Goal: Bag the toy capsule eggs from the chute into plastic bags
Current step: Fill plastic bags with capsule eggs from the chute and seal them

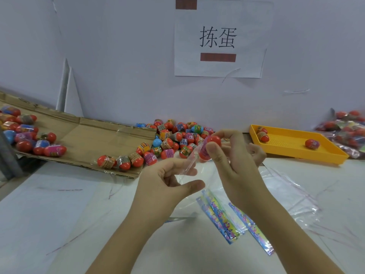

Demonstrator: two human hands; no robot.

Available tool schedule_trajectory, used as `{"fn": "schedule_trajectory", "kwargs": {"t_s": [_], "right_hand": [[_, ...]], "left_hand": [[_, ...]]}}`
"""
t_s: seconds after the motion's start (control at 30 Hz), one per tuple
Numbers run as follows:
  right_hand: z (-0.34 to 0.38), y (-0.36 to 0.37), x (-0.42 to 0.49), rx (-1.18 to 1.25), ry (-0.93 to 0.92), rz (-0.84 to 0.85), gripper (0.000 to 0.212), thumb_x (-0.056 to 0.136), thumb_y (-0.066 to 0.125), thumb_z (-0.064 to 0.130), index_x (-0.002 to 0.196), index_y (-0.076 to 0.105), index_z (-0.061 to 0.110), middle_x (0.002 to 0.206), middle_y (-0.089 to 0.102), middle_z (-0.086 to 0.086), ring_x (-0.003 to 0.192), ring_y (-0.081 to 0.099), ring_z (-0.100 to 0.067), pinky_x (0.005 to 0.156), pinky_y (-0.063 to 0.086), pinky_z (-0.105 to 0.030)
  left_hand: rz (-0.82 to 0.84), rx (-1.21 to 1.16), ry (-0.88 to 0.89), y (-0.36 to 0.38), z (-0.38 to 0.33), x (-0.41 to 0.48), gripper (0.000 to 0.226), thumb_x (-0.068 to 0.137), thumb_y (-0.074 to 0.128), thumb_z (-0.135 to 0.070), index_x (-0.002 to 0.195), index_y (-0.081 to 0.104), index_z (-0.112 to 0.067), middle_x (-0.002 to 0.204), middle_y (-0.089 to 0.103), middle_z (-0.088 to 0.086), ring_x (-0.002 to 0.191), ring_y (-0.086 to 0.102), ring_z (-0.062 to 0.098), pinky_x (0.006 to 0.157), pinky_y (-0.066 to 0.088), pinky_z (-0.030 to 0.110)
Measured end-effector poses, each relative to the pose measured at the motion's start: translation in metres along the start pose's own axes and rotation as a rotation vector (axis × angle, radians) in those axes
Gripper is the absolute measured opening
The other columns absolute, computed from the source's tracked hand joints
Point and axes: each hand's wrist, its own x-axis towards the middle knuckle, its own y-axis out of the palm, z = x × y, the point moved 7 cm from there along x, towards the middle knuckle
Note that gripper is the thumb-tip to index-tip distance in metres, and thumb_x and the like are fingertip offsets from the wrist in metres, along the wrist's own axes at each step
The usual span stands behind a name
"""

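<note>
The left hand pinches the clear bag at its mouth. The right hand, thumb and fingers curled, grips a red egg at that opening, between the two. Best to hold the mouth wide and push straight in.

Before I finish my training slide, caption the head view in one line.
Right hand holds a red egg at a clear bag pinched by the left hand, beside the cardboard chute.

Left grip a pinch on bag — right grip just beside it, curled around egg.
</note>
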Motion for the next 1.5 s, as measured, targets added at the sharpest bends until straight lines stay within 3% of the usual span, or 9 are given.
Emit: {"fn": "schedule_trajectory", "kwargs": {"t_s": [0.17, 0.27, 0.4, 0.57, 0.7, 0.93, 1.13, 1.33, 1.5], "right_hand": [[-0.003, 0.005, -0.001, -0.068, 0.021, 0.012, 0.029, 0.086, 0.019, 0.065, 0.088, 0.04, 0.045, 0.084, 0.055, 0.028, 0.099, 0.03, 0.029, 0.093, 0.013, -0.03], [0.0, 0.008, -0.001, 0.023, 0.037, 0.026, 0.027, 0.088, 0.025, 0.064, 0.088, 0.044, 0.044, 0.078, 0.057, 0.03, 0.097, 0.039, 0.027, 0.104, 0.015, -0.043], [0.004, 0.008, -0.001, 0.177, 0.056, 0.051, 0.026, 0.088, 0.031, 0.063, 0.092, 0.046, 0.042, 0.075, 0.068, 0.021, 0.093, 0.063, 0.0, 0.107, 0.027, -0.056], [0.007, 0.006, -0.005, -0.048, -0.017, -0.002, 0.027, 0.088, 0.028, 0.064, 0.093, 0.041, 0.041, 0.083, 0.065, 0.024, 0.1, 0.056, 0.008, 0.108, 0.011, -0.048], [0.008, 0.005, -0.005, -0.13, -0.042, -0.023, 0.02, 0.09, 0.025, 0.061, 0.091, 0.04, 0.048, 0.086, 0.055, 0.03, 0.101, 0.047, 0.007, 0.101, 0.016, -0.042], [0.012, 0.011, -0.008, -0.041, -0.035, 0.022, 0.015, 0.093, 0.025, 0.055, 0.092, 0.039, 0.05, 0.085, 0.067, 0.019, 0.099, 0.06, -0.002, 0.107, 0.015, -0.051], [0.011, 0.011, -0.009, -0.082, -0.031, 0.018, 0.024, 0.089, 0.02, 0.061, 0.097, 0.036, 0.046, 0.079, 0.069, 0.016, 0.103, 0.06, -0.001, 0.109, 0.008, -0.045], [0.017, 0.014, -0.011, -0.158, -0.083, 0.066, 0.032, 0.089, 0.021, 0.068, 0.094, 0.046, 0.049, 0.082, 0.059, 0.028, 0.101, 0.049, 0.004, 0.104, 0.012, -0.042], [0.021, 0.009, -0.01, -0.159, -0.087, 0.045, 0.047, 0.091, 0.017, 0.064, 0.113, 0.057, 0.056, 0.12, 0.038, 0.026, 0.122, 0.026, -0.001, 0.105, 0.025, -0.051]], "left_hand": [[-0.004, 0.014, 0.03, -0.001, -0.002, 0.0, 0.046, 0.045, 0.08, -0.046, 0.089, 0.069, -0.041, 0.085, 0.074, -0.015, 0.05, 0.041, 0.002, 0.052, 0.047, 0.015], [-0.007, 0.058, 0.054, -0.001, -0.002, -0.001, 0.044, 0.05, 0.079, -0.045, 0.092, 0.068, -0.044, 0.088, 0.073, -0.018, 0.048, 0.039, 0.002, 0.052, 0.047, 0.015], [-0.055, 0.108, 0.049, -0.004, 0.0, -0.001, 0.039, 0.056, 0.076, -0.045, 0.094, 0.068, -0.039, 0.089, 0.071, -0.023, 0.054, 0.05, 0.001, 0.057, 0.05, 0.014], [-0.037, 0.078, 0.084, -0.001, -0.003, -0.002, 0.023, 0.064, 0.075, -0.04, 0.086, 0.07, -0.044, 0.085, 0.074, -0.019, 0.078, 0.071, 0.003, 0.074, 0.056, 0.017], [-0.05, 0.068, 0.119, -0.003, -0.006, -0.002, 0.024, 0.066, 0.074, -0.038, 0.087, 0.071, -0.049, 0.086, 0.074, -0.014, 0.071, 0.07, 0.015, 0.071, 0.061, 0.035], [-0.01, 0.064, 0.153, 0.001, -0.009, -0.003, 0.029, 0.07, 0.075, -0.036, 0.098, 0.069, -0.039, 0.093, 0.074, -0.016, 0.082, 0.071, 0.006, 0.081, 0.057, 0.024], [-0.049, 0.004, 0.187, -0.001, -0.014, -0.005, 0.034, 0.072, 0.072, -0.031, 0.107, 0.071, -0.029, 0.096, 0.075, -0.012, 0.088, 0.073, 0.008, 0.082, 0.06, 0.035], [-0.076, -0.029, 0.197, -0.002, -0.017, -0.007, 0.035, 0.071, 0.077, -0.031, 0.105, 0.071, -0.037, 0.097, 0.075, -0.014, 0.089, 0.072, 0.006, 0.078, 0.056, 0.019], [-0.164, -0.185, 0.129, -0.008, -0.013, -0.004, 0.031, 0.065, 0.079, -0.029, 0.096, 0.074, -0.029, 0.091, 0.076, -0.007, 0.088, 0.072, 0.009, 0.076, 0.055, 0.016]]}}
